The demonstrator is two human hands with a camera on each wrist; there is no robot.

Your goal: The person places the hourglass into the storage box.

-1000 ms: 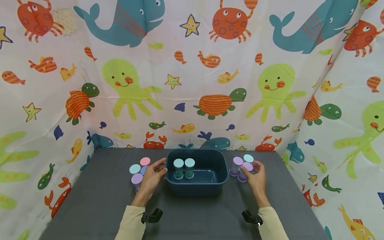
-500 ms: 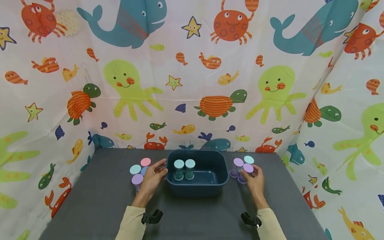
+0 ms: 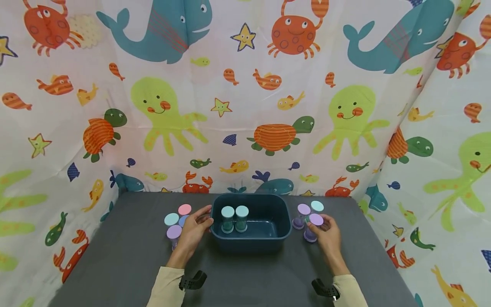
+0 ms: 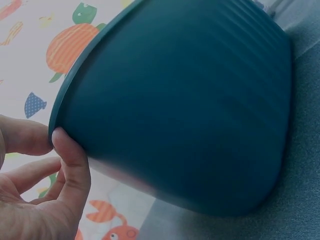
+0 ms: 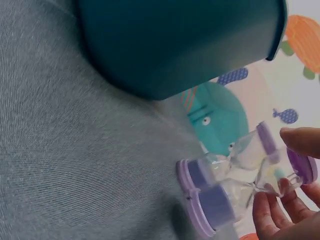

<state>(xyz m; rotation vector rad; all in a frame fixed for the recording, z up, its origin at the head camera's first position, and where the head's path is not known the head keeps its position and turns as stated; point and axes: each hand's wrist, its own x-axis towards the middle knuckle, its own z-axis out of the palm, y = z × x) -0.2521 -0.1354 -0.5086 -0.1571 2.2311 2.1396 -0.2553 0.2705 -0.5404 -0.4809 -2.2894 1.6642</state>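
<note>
My left hand [image 3: 192, 234] pinches the left rim of a dark teal bin [image 3: 251, 244]; thumb and finger sit on either side of that rim in the left wrist view. Two sand timers with pale teal caps [image 3: 228, 211] stand upright inside the bin, at its left. To the right of the bin, my right hand [image 3: 329, 238] grips a purple sand timer [image 5: 217, 207] by its upper end, its sand lying in the lower bulb. Just behind it stand a second purple sand timer [image 3: 304, 209] and a pale teal-capped one [image 3: 317, 206].
Left of the bin, partly behind my left hand, is a group of sand timers: pink [image 3: 184, 209], pale teal [image 3: 171, 219], blue [image 3: 183, 220] and purple [image 3: 174, 232]. A sea-animal curtain [image 3: 238, 106] hangs behind and beside the grey table [image 3: 253, 281].
My right hand has drawn the front purple sand timer slightly toward me, away from the two behind it. My left hand stays on the bin's rim.
</note>
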